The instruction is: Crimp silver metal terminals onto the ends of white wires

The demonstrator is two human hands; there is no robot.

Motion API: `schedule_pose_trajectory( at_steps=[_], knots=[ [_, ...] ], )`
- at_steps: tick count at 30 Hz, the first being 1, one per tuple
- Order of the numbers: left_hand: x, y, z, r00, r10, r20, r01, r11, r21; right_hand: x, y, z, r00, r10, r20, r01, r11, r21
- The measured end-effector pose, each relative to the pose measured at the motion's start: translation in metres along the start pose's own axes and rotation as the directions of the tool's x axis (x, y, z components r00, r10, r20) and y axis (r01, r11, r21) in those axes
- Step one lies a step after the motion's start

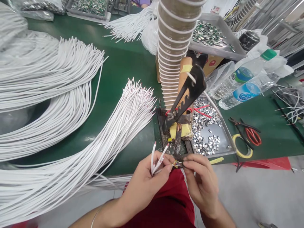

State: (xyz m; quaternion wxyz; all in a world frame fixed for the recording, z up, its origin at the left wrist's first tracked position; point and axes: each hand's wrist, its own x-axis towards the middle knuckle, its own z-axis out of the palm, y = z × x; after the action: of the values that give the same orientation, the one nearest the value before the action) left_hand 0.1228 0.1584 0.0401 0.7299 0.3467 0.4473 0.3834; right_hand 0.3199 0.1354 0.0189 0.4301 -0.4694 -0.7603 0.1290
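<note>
While part-full of metal pieces (213, 144), tray (224, 133) near right hand (203, 180), connector (180, 164) in its pinch, left hand (147, 179) around white cables (152, 158).

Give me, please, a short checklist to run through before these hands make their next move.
1. White wires gripped: ok, several sit between the thumb and fingers of the left hand.
2. Small metal piece held: ok, the right hand pinches it near the left fingertips.
3. Wire seated fully in that piece: cannot tell, too small to make out.
4. Fingers well clear of the black lever tool: not ok, both hands are close in front of its base.
5. Tray stocked: ok, many metal pieces lie in it.
6. Hand tools put away: not ok, they lie loose right of the tray.
</note>
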Motion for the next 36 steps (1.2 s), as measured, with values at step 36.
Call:
schedule_pose_trajectory(
  at_steps=[36],
  knots=[
    [-0.002, -0.003, 0.003, 0.998, 0.068, 0.007, -0.068, 0.983, 0.169, 0.004, -0.002, -0.007, 0.998, 0.057, -0.04, -0.056, 0.997, 0.045]
  ],
)
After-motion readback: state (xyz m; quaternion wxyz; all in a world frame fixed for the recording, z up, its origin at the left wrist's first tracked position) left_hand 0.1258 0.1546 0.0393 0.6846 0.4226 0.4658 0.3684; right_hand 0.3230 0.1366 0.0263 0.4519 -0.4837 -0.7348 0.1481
